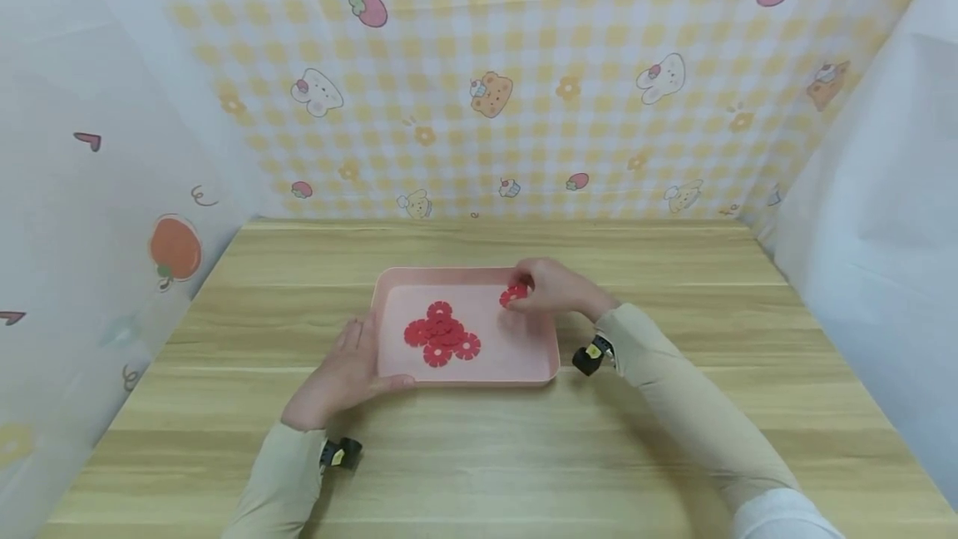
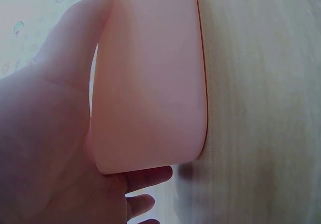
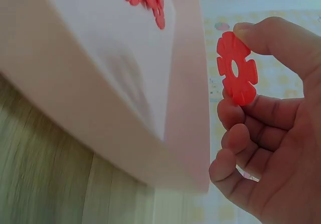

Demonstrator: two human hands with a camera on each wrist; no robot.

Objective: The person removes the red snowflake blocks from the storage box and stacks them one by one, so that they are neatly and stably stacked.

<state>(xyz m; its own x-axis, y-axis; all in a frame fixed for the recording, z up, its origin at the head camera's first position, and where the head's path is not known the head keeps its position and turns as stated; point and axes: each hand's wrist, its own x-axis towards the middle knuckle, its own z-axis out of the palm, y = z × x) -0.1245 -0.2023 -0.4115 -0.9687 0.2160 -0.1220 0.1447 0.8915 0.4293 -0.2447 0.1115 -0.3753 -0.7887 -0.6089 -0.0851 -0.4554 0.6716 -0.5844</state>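
Note:
My right hand [image 1: 554,286] pinches a red notched plastic disc [image 1: 512,296] with a hole in its centre, over the right part of a shallow pink tray [image 1: 550,353]. The right wrist view shows this disc [image 3: 236,68] upright between thumb and fingertips, with the other fingers curled below. At the tray's front left corner rests my left hand [image 1: 348,373], its thumb along the front rim and its fingers against the left side. Up close, the left fingers [image 2: 148,178] reach past the tray's end wall. A pile of matching red discs [image 1: 441,333] lies left of centre inside the tray.
The tray stands on a wood-grain table [image 1: 479,456]. Behind it hangs a yellow checked cloth [image 1: 479,131] with cartoon prints, and pale sheets flank the left and right sides. Each wrist wears a small black camera [image 1: 591,356].

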